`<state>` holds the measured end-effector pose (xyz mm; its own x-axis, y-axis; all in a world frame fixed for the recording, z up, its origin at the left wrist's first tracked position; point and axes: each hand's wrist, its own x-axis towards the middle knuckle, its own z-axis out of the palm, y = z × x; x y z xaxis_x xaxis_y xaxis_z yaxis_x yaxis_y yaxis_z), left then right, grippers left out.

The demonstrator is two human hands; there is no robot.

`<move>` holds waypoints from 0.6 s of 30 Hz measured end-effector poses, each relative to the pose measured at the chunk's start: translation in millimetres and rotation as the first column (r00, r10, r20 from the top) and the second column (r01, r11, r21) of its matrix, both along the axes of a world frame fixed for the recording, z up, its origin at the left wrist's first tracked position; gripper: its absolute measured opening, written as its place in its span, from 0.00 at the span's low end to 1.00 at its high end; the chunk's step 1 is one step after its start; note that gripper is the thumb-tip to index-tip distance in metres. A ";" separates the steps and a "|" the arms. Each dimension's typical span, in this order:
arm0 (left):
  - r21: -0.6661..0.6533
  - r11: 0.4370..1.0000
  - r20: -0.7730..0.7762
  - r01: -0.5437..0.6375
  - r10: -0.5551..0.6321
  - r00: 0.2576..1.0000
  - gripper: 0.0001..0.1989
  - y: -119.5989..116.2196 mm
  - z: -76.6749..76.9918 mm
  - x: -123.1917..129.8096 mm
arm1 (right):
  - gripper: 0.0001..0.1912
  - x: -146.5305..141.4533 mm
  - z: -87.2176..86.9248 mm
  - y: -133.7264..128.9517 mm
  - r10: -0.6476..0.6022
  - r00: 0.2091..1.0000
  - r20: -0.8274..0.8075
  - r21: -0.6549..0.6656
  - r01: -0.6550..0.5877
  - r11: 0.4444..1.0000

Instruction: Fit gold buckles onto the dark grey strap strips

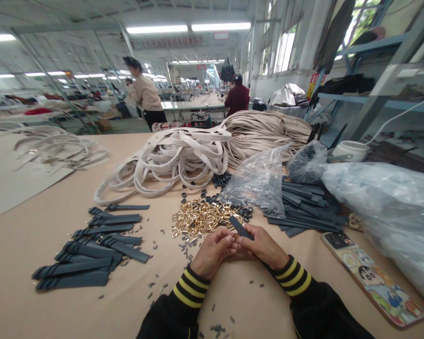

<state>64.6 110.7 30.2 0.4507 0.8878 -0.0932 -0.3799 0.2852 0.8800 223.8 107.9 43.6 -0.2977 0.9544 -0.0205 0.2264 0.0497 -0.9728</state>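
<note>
The right hand (pixel 263 246) has its fingers closed on a dark leather strap (pixel 240 227), the left hand (pixel 212 253) pinched shut against it, and gold buckles (pixel 201 217) sit within easy reach on the counter (pixel 56 221).

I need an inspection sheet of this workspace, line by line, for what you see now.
surface: tan table cover, small dark pieces scattered on it.
job's things: dark strap in the right hand; gold buckles just beyond.
clutter: dark strap stacks, cream strap coils, plastic bag.
grippers: left hand fingers against the strap, grip unclear.
cables: white cable at upper right.
surroundings: co-worker standing, metal shelving, more work tables.
</note>
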 end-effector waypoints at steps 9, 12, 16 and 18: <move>0.296 0.950 -0.250 -0.099 0.177 0.952 0.10 3.0 -10.4 4.7 | 0.08 1.4 -1.0 0.1 0.011 1.000 0.029 -0.013 -0.011 1.000; 0.314 0.943 -0.270 -0.112 0.202 0.941 0.09 3.0 -11.6 6.0 | 0.10 1.8 -1.9 -0.2 0.023 0.999 0.030 -0.023 -0.022 0.999; 0.462 0.883 -0.444 -0.081 0.309 0.841 0.05 1.5 -11.8 4.2 | 0.12 1.3 -4.3 -0.4 0.032 0.999 0.039 -0.015 -0.031 0.999; 0.549 0.834 -0.515 -0.053 0.387 0.764 0.05 0.3 -12.2 3.2 | 0.12 1.0 -5.3 -0.4 0.047 0.998 0.038 -0.016 -0.047 0.999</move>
